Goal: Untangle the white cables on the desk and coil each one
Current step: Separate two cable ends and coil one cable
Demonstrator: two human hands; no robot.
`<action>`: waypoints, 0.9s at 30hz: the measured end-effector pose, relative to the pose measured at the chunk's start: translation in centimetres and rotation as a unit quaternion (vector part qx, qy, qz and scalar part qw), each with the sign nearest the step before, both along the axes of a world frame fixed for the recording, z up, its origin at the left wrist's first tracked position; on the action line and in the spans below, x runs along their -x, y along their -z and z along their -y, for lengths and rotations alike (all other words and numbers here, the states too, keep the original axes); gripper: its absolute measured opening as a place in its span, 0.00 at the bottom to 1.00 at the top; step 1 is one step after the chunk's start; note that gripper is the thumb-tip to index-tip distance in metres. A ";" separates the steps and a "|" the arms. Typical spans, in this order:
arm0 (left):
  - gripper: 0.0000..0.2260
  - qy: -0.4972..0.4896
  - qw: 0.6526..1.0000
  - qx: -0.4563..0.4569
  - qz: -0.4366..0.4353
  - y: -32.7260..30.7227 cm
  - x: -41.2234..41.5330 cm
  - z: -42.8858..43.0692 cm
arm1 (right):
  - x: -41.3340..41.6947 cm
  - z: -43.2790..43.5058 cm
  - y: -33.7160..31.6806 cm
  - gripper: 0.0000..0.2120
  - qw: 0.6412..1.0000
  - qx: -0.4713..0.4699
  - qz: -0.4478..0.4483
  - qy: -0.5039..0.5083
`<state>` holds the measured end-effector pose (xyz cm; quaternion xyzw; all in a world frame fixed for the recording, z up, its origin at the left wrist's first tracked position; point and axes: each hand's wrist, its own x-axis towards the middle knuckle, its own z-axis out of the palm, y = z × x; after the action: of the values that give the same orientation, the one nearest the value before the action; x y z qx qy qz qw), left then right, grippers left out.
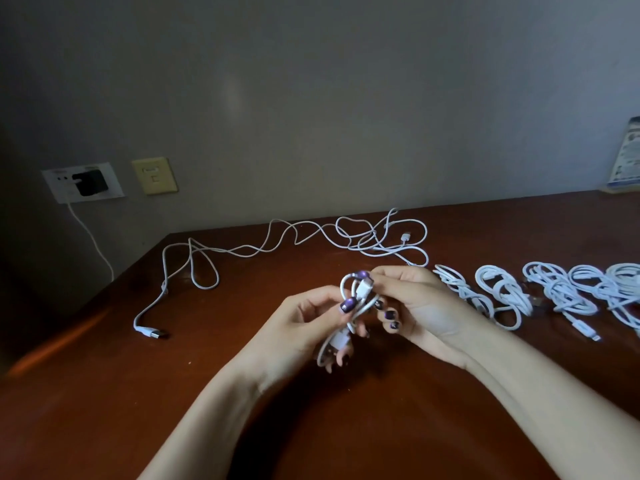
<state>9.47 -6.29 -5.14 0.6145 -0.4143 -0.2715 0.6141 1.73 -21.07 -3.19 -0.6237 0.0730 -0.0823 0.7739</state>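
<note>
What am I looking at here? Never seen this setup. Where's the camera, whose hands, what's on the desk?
There is no robot, just a person working bare-handed. The single picture comes from a wide-angle camera worn on the person's head, looking forward and down, so the arms enter from the bottom.

The left hand and right hand together hold a small white cable, partly wound into loops, above a brown desk.

On the desk behind the hands lie loose cables, tangled and not yet coiled. To the right sits a row of coiled cables, which look finished.

On the wall at left, a black charger is plugged into an outlet.
</note>
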 end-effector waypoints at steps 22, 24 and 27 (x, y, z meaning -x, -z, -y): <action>0.14 -0.038 0.993 0.010 -0.110 0.2 -0.2 0.9 | -1.8 -0.1 1.6 0.12 0.979 0.141 -0.007 0.149; 0.14 -0.061 0.991 0.014 -0.115 0.4 -0.4 0.9 | -2.2 -0.5 1.9 0.10 0.977 0.158 -0.013 0.141; 0.17 -0.109 0.989 0.025 -0.099 0.7 -0.7 1.1 | -2.4 -1.1 2.1 0.06 0.969 0.203 -0.033 0.136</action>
<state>10.19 -7.37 -5.88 0.6106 -0.2885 -0.2517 0.6932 4.16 -20.00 -5.33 -0.7542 0.1641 -0.1797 0.6099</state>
